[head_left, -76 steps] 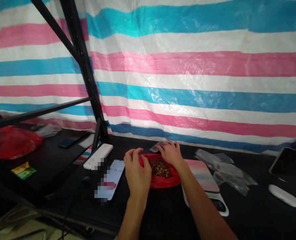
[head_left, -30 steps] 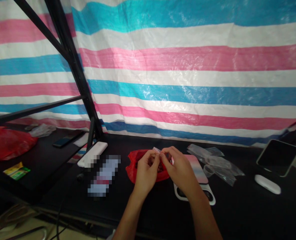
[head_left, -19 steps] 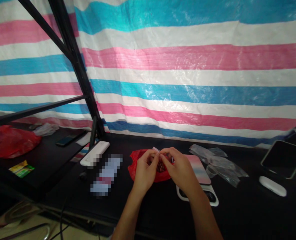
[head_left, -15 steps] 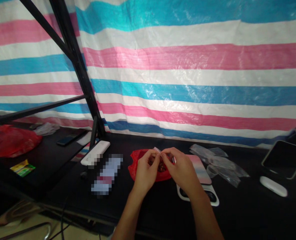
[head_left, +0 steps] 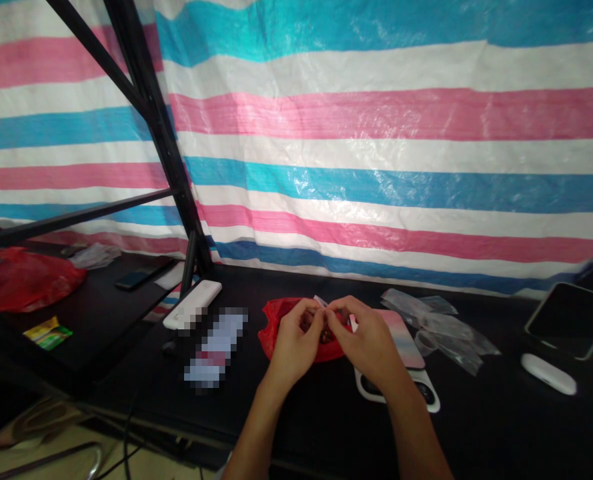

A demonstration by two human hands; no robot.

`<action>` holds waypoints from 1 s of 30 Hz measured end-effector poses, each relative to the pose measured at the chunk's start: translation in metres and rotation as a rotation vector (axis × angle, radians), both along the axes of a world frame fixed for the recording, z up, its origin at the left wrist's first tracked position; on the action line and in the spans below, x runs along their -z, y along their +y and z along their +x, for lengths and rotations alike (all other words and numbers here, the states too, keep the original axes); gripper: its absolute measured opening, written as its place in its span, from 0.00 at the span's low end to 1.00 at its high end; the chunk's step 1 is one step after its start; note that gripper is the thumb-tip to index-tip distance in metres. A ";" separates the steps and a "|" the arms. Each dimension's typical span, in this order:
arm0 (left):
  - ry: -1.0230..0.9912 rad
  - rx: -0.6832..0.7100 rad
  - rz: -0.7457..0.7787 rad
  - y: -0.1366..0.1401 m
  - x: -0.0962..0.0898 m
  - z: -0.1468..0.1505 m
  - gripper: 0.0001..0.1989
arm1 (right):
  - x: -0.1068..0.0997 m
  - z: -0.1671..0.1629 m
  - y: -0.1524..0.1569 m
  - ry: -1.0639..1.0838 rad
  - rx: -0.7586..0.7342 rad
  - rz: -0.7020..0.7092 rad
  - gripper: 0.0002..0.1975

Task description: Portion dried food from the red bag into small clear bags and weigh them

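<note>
Over a red plastic bag (head_left: 272, 319), my left hand (head_left: 300, 337) and my right hand (head_left: 360, 333) meet with thumbs and fingertips pinched together. Between the fingertips shows the edge of a small whitish piece (head_left: 320, 302); its kind is too small to make out. Small brown bits (head_left: 327, 333) lie inside the open bag, partly hidden behind the hands. Right beside it, partly under my right forearm, sits a kitchen scale (head_left: 401, 337) with a pinkish top plate and a white base.
Clear plastic bags (head_left: 439, 327) lie right of the scale. Farther right are a dark-screened device (head_left: 569, 320) and a white oval case (head_left: 549, 373). To the left are a white power bank (head_left: 192, 303), a blurred-out item (head_left: 216, 347) and a black metal frame (head_left: 166, 147).
Both hands stay pinched together over the red bag, with only slight finger movement. The whole view has shifted slightly.
</note>
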State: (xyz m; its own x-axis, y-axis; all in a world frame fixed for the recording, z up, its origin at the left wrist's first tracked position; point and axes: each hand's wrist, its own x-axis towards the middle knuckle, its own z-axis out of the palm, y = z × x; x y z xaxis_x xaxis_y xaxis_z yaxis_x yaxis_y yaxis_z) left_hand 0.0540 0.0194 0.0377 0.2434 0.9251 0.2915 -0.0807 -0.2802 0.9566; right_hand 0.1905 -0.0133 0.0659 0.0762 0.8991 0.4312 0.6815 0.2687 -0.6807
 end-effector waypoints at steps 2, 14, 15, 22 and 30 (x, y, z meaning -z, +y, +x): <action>-0.002 -0.015 0.012 -0.001 -0.001 0.000 0.11 | 0.000 -0.001 0.000 0.025 -0.014 -0.007 0.07; -0.124 0.088 -0.045 0.002 0.004 -0.006 0.15 | -0.004 -0.005 0.000 0.066 -0.074 0.046 0.08; -0.128 0.099 -0.034 0.002 0.003 -0.007 0.14 | -0.003 -0.006 0.000 0.088 -0.071 0.042 0.08; -0.020 -0.024 0.026 -0.003 -0.002 -0.006 0.12 | 0.005 -0.017 0.008 0.174 0.140 0.109 0.06; -0.175 -0.161 -0.057 0.004 0.001 -0.011 0.12 | 0.017 -0.013 0.017 0.217 0.223 0.077 0.23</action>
